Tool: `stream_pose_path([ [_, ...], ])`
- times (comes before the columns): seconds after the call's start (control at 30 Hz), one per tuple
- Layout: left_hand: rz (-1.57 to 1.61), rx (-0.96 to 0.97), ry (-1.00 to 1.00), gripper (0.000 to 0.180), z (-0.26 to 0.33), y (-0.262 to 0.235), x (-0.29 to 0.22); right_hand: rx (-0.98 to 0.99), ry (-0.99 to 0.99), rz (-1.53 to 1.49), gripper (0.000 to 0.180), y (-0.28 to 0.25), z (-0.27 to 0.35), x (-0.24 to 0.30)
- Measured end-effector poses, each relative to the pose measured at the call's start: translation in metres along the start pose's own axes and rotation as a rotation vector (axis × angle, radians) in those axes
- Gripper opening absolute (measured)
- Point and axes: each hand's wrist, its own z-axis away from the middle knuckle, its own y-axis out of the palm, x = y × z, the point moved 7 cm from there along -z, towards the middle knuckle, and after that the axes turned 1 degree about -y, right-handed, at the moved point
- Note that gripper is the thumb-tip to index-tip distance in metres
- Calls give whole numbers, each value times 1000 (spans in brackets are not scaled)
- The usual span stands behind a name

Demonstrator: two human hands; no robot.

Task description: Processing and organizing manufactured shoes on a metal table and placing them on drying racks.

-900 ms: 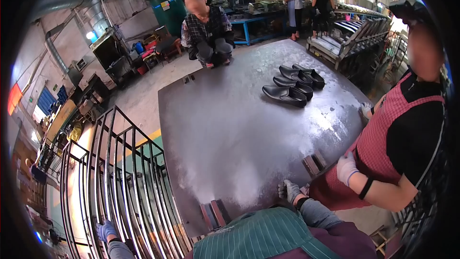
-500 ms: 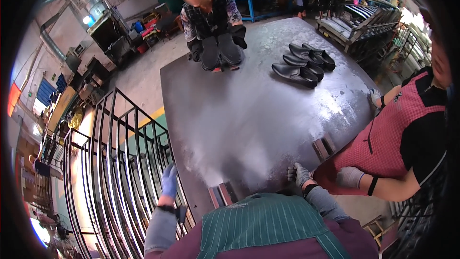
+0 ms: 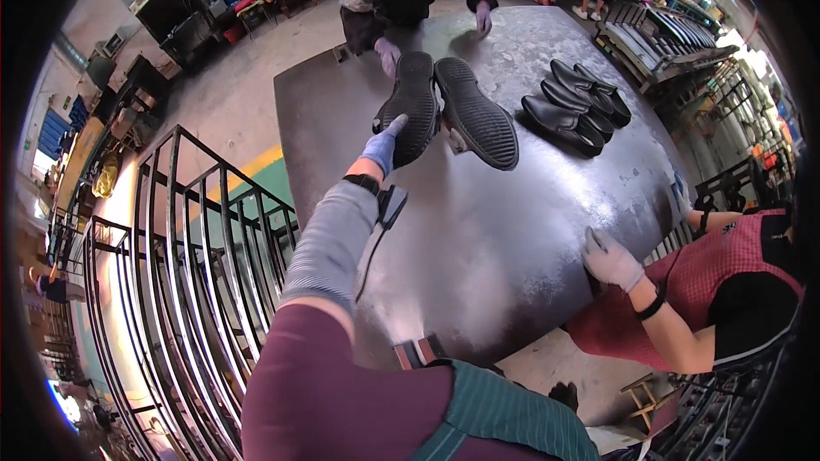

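Note:
My left hand (image 3: pixel 383 143), in a blue-grey glove, reaches out over the dark metal table (image 3: pixel 478 239) and grips the heel end of a black shoe (image 3: pixel 412 107) turned sole up. A second black shoe (image 3: pixel 478 115), also sole up, lies right beside it and touches it; I cannot tell whether my hand holds that one too. A small black device (image 3: pixel 391 203) with a cable hangs at my left wrist. My right hand is out of view.
Across the table a seated person reaches a gloved hand (image 3: pixel 389 53) toward the shoes. A few black shoes (image 3: pixel 571 107) lie at the table's far right. A person in a red apron rests a gloved hand (image 3: pixel 611 260) on the near right edge. A black metal rack (image 3: pixel 171 256) stands on my left.
My left arm has swung up from beside the rack and out over the table, now with black shoes at its hand. My right hand has dropped out of view. The view has tilted further down.

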Motion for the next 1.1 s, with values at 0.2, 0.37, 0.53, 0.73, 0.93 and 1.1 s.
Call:
stream_pose_path([
  [0.2,79,65,-78,57,-18,-13,24,-41,32,-85,34,-66,14,-59],
  [0.37,-93,73,69,61,33,-38,65,59,-21,-79,36,-45,22,-43],
  [0.53,-80,98,73,58,152,-72,122,146,8,197,31,24,28,8],
  [0.73,-25,-15,-30,63,343,-78,186,342,-8,608,33,111,31,40],
  [0.93,136,-155,-78,60,455,-62,254,599,-27,910,35,173,35,28],
  [1.1,129,-192,-157,61,516,-53,313,832,15,1118,30,216,68,9],
])
